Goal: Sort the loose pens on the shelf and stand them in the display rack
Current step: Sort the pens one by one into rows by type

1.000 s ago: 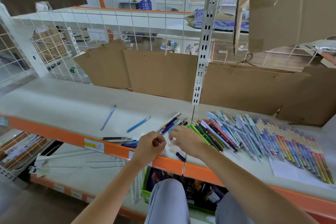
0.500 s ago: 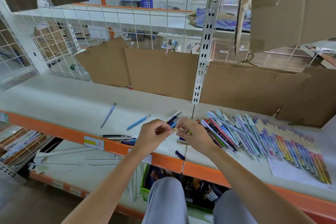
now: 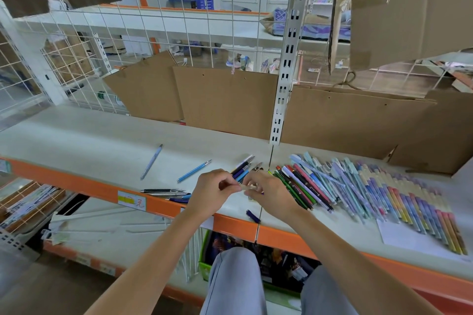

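Pens point(image 3: 371, 194) are lying side by side in a long row along the right part of the shelf point(image 3: 76, 135), with a few loose ones scattered left of centre near its front edge. Both hands are hovering over the front edge at the middle, the left hand point(image 3: 212, 193) and the right hand point(image 3: 271, 193) pinching the two ends of one small pale pen point(image 3: 247, 187) between curled fingers.

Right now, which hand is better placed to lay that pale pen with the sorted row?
Probably the right hand. It already pinches the pale pen together with the left hand, and the sorted row lies on its side of the shelf.
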